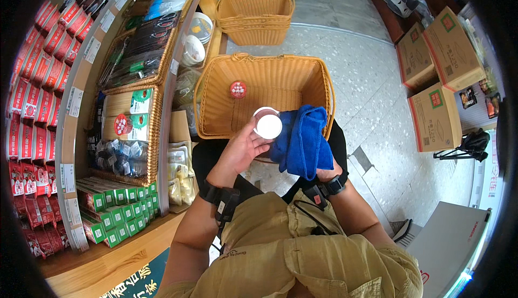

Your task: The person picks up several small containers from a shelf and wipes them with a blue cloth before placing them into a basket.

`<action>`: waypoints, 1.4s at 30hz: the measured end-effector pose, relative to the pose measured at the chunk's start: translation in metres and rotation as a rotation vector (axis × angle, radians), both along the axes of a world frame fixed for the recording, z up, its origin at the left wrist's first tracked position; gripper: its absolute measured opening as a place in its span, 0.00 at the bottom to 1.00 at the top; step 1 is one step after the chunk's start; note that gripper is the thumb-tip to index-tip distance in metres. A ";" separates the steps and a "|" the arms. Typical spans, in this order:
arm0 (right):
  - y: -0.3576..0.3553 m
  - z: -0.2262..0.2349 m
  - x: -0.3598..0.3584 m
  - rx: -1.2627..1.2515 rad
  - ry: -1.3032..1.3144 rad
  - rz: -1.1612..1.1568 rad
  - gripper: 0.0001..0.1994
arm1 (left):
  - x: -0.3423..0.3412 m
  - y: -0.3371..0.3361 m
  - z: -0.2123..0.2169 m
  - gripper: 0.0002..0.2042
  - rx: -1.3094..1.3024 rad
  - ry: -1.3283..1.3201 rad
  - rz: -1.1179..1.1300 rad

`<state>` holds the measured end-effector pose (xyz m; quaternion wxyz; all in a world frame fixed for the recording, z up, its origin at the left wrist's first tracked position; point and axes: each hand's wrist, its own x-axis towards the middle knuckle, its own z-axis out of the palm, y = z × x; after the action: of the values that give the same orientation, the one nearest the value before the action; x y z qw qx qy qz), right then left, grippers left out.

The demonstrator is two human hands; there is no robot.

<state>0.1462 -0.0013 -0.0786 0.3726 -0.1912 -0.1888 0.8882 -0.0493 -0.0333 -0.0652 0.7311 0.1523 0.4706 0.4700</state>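
My left hand (241, 148) has its fingers wrapped round a small round tub (268, 127), whose white circular end faces up. Draped over my right hand (331, 171) is a folded blue cloth (304, 142), which I grip and which hides most of my fingers. The cloth lies right beside the tub. Both hands are over the near rim of a woven tan basket (261, 63) between my knees. Inside it, at the left, sits a round red-topped tub (238, 89).
Stacked woven baskets (255, 20) stand beyond. Left, shelves hold red cans (32, 101), green-ended boxes (116, 211) and a wicker tray (154, 136) with a red round-topped item (123, 124) on it. Cardboard boxes (436, 117) are stacked right, near a grey box (450, 244).
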 end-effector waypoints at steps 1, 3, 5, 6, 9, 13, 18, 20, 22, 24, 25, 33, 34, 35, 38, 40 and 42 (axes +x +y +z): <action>0.000 0.004 -0.002 0.019 -0.027 -0.001 0.20 | -0.001 0.000 -0.002 0.25 -0.001 0.001 0.000; 0.001 0.008 -0.003 0.037 -0.055 -0.004 0.19 | -0.001 0.000 -0.006 0.25 0.036 -0.026 -0.017; 0.003 0.009 -0.003 -0.041 -0.016 -0.018 0.18 | -0.002 0.001 -0.007 0.24 0.034 -0.061 -0.013; 0.002 0.011 -0.003 -0.042 -0.016 -0.016 0.18 | -0.002 0.001 -0.006 0.23 0.034 -0.097 -0.008; 0.002 0.015 -0.003 -0.011 0.004 -0.017 0.18 | 0.003 0.001 0.003 0.23 0.043 -0.121 0.008; 0.001 0.013 -0.007 0.033 -0.039 -0.010 0.18 | 0.004 0.000 -0.001 0.22 0.058 -0.131 0.044; 0.003 -0.014 0.001 -0.008 0.129 0.003 0.18 | 0.005 0.001 0.002 0.23 0.078 -0.167 0.075; 0.002 -0.022 0.002 -0.139 0.191 0.027 0.18 | 0.004 0.001 -0.001 0.23 0.078 -0.181 0.077; 0.000 -0.023 -0.001 -0.096 0.109 0.019 0.18 | 0.003 -0.001 -0.002 0.23 0.078 -0.193 0.081; 0.000 -0.023 -0.002 -0.054 0.025 0.003 0.18 | 0.003 -0.001 0.000 0.22 0.064 -0.188 0.091; 0.002 -0.023 -0.003 -0.061 0.028 0.021 0.18 | 0.003 -0.001 0.000 0.22 0.063 -0.190 0.090; 0.006 -0.017 -0.009 -0.042 -0.023 0.019 0.19 | -0.012 0.000 -0.012 0.20 0.059 -0.146 0.072; 0.008 -0.018 -0.010 -0.037 -0.020 0.016 0.19 | -0.013 0.001 -0.014 0.20 0.056 -0.147 0.072; 0.009 -0.019 -0.011 -0.032 -0.014 0.015 0.19 | -0.015 0.001 -0.014 0.21 0.066 -0.135 0.055; 0.012 -0.016 -0.012 0.000 -0.081 0.017 0.19 | -0.020 0.005 -0.014 0.21 0.090 -0.115 0.004; 0.012 -0.021 -0.014 0.004 -0.001 0.024 0.19 | -0.023 0.010 -0.016 0.20 0.106 -0.106 -0.028; 0.014 -0.025 -0.016 0.014 0.088 0.034 0.18 | -0.021 0.014 -0.017 0.19 0.127 -0.035 -0.058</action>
<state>0.1303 0.0124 -0.1040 0.3667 -0.1463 -0.1818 0.9006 -0.0699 -0.0198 -0.0820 0.7414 0.2037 0.4223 0.4801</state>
